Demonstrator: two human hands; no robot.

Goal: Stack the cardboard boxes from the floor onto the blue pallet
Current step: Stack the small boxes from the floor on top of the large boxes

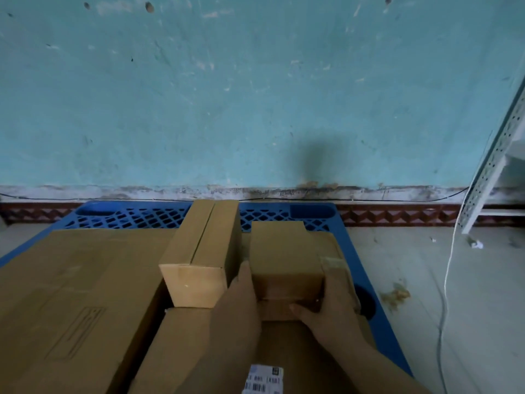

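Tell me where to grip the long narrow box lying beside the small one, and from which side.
Judging by its pose, take the long narrow box by its two long side walls, near the end that faces the person, coming from above and in front. That end juts free over the lower box; the far end points at the wall. The left hand and right hand now clasp the small box.

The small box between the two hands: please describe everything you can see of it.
The small box is plain brown cardboard, closed, roughly cube-shaped, with no label visible. It sits upright on a larger flat box on the blue pallet, right of a long narrow box. The left hand presses its left side; the right hand holds its right side and front lower edge. Its underside is hidden.
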